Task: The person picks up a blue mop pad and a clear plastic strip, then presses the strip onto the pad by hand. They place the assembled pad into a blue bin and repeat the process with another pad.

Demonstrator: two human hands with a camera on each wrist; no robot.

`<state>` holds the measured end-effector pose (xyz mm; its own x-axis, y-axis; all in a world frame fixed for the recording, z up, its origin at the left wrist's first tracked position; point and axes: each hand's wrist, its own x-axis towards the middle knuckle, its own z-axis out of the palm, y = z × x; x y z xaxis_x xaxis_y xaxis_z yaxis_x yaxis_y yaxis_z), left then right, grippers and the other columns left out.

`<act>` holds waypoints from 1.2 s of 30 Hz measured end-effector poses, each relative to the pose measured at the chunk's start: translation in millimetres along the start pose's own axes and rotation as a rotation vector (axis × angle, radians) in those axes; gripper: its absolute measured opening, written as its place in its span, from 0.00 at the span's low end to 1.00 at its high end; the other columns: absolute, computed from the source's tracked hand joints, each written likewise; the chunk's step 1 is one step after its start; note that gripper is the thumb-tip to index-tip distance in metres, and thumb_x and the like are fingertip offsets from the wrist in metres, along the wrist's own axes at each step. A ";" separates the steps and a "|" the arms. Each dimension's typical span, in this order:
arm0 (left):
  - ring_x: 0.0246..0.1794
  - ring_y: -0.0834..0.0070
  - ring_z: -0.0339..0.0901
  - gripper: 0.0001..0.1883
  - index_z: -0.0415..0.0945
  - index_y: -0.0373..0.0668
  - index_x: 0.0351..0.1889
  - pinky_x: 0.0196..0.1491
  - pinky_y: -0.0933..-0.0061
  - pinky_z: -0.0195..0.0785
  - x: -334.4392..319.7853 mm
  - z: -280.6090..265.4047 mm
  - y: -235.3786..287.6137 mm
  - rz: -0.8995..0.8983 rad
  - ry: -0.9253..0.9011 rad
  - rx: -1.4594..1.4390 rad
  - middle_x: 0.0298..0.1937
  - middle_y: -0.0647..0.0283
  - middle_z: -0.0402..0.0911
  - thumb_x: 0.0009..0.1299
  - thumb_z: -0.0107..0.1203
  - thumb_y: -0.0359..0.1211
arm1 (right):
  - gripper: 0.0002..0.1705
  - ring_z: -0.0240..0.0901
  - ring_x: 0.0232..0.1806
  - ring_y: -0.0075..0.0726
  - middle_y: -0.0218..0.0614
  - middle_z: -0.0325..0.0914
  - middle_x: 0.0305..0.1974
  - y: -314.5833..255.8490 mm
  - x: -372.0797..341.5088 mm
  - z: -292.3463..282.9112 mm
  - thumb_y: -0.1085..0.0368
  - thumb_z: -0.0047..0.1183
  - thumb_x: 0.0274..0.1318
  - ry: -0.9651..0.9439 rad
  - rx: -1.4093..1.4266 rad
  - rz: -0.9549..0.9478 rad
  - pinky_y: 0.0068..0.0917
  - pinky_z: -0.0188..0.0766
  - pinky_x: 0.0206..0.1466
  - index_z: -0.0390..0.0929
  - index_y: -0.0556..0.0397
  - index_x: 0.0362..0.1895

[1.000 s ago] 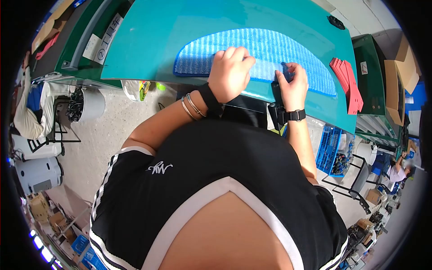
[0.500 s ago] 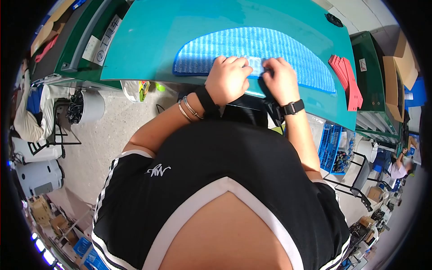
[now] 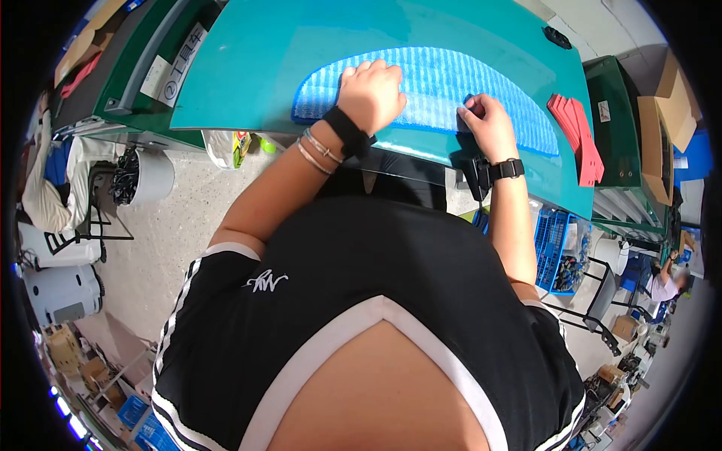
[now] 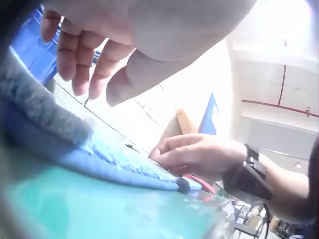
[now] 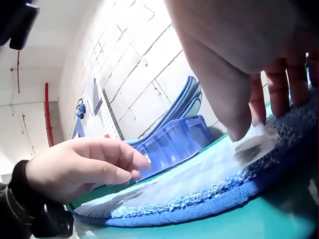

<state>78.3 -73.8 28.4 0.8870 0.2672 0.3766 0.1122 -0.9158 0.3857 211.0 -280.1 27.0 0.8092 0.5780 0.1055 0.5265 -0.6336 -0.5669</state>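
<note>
A blue striped, half-moon cloth pad (image 3: 444, 71) with a fluffy pile lies on the green table (image 3: 256, 68), its straight side towards the person. Along that side runs a pale translucent strip (image 5: 194, 174), flat on the pile. Over the left part of the pad is my left hand (image 3: 370, 96); in the left wrist view its fingers (image 4: 82, 64) hang loosely, with nothing between them and the thumb. My right hand (image 3: 489, 124) is at the strip's right end. Its thumb tip meets the strip in the right wrist view, the fingers (image 5: 279, 89) reaching down to the pile.
Red flat pieces (image 3: 575, 139) lie fanned at the table's right edge, and a small black item (image 3: 557, 37) sits at the far right corner. Behind the table, a blue bin (image 5: 174, 142) holds more pads. A blue crate (image 3: 553, 248) stands below on the right.
The hands came close together over the strip, then parted. My left hand has moved forward and up over the pad; my right hand has slid right towards the strip's end.
</note>
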 end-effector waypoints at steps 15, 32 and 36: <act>0.35 0.61 0.80 0.07 0.78 0.45 0.27 0.44 0.64 0.69 49.3 -1.7 -10.2 -0.135 -0.217 -0.170 0.28 0.62 0.82 0.59 0.55 0.37 | 0.07 0.70 0.28 0.29 0.32 0.72 0.25 16.2 31.3 -8.0 0.65 0.54 0.57 -0.034 0.319 -0.069 0.28 0.67 0.35 0.71 0.54 0.33; 0.41 0.56 0.79 0.08 0.78 0.45 0.34 0.44 0.57 0.71 47.8 23.9 11.1 0.035 -0.287 -0.039 0.37 0.56 0.82 0.58 0.56 0.35 | 0.11 0.75 0.39 0.53 0.44 0.75 0.34 -29.8 39.8 15.6 0.63 0.57 0.44 -0.162 -0.032 -0.288 0.41 0.72 0.43 0.77 0.52 0.35; 0.44 0.56 0.78 0.12 0.78 0.44 0.38 0.49 0.55 0.68 46.2 8.2 0.1 -0.029 -0.372 0.035 0.38 0.56 0.82 0.57 0.56 0.36 | 0.12 0.75 0.38 0.50 0.44 0.77 0.34 3.5 37.6 1.5 0.64 0.58 0.42 -0.057 -0.135 -0.115 0.40 0.72 0.43 0.78 0.52 0.34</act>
<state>122.9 -64.0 38.9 0.9846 0.1717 0.0312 0.1492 -0.9209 0.3600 242.8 -259.8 27.7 0.7277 0.6762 0.1147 0.6480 -0.6229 -0.4384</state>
